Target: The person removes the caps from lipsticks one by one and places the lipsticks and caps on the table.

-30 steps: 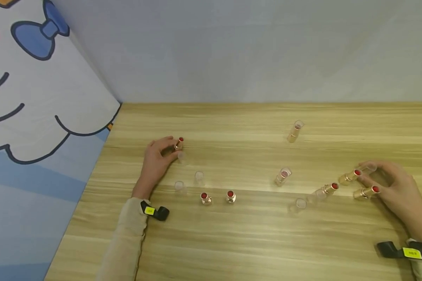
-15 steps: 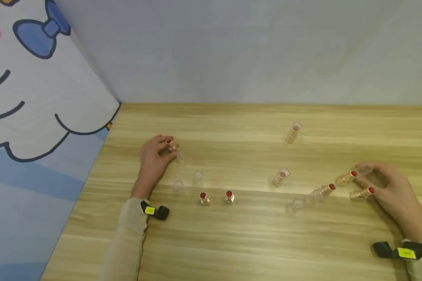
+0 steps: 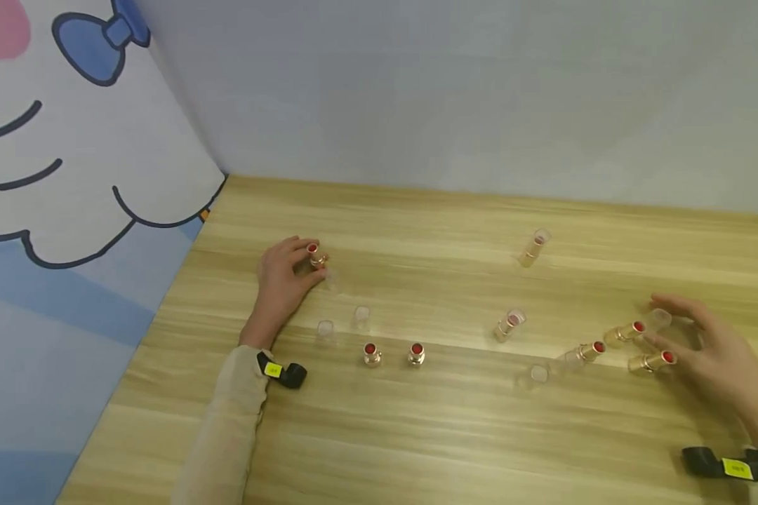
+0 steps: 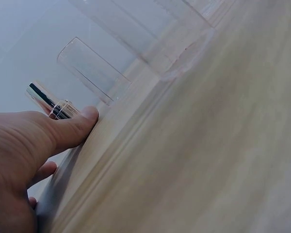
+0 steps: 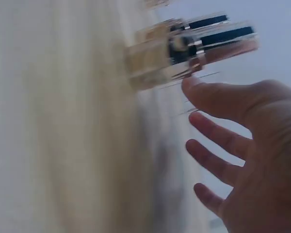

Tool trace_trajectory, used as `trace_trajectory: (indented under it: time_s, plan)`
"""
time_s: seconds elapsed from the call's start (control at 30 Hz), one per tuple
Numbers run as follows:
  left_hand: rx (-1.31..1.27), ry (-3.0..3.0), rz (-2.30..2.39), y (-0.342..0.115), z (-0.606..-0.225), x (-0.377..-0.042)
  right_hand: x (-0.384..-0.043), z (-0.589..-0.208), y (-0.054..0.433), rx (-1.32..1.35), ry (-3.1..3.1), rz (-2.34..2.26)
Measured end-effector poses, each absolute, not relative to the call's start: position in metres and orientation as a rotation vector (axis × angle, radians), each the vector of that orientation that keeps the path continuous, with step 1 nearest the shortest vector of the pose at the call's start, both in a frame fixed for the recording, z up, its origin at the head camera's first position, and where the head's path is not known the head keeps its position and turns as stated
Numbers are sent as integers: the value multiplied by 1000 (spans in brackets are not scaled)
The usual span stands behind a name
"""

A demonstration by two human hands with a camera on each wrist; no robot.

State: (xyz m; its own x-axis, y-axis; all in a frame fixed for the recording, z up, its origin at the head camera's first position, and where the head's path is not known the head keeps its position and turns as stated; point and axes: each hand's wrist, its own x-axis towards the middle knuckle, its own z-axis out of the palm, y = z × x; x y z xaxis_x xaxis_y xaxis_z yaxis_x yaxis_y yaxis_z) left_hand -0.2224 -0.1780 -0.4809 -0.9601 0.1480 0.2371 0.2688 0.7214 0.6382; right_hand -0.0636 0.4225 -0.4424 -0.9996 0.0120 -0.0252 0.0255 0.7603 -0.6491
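At the table's left, my left hand pinches the gold base of an uncapped red lipstick between thumb and fingers. In the left wrist view the thumb lies against that lipstick, and a clear cap stands just past it. My right hand has its fingers spread on the far right and holds nothing. Between its thumb and index finger stands a clear cap. Two uncapped lipsticks, one farther and one nearer, stand by its thumb.
Two uncapped lipsticks stand left of centre, near two clear caps. Capped lipsticks stand right of centre. Another uncapped lipstick and a clear cap stand nearer. A pale wall backs the table.
The lipstick at my left hand has tipped from leaning right to leaning left. My right fingers have spread away from the clear cap. The head view has shifted slightly.
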Motion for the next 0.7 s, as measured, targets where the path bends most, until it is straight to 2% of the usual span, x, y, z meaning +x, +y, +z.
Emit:
trace_trajectory:
  time_s: [0.17, 0.3, 0.43, 0.57, 0.7]
  plan:
    - [-352, -2756, -1064, -169, -476, -227, -73, -413, 423, -78, 2955, -1090]
    - [-339, -2763, -1064, -167, -475, -230, -98, -383, 412, -204, 3043, -998]
    - [-332, -2764, -1089, -165, -478, -229, -126, -357, 395, -223, 2999, -851]
    - [-338, -2763, -1102, -162, -480, -229, -151, -346, 377, -242, 2877, -809]
    - [-355, -2755, -1066, -162, -479, -231, -169, -351, 361, -312, 2785, -832]
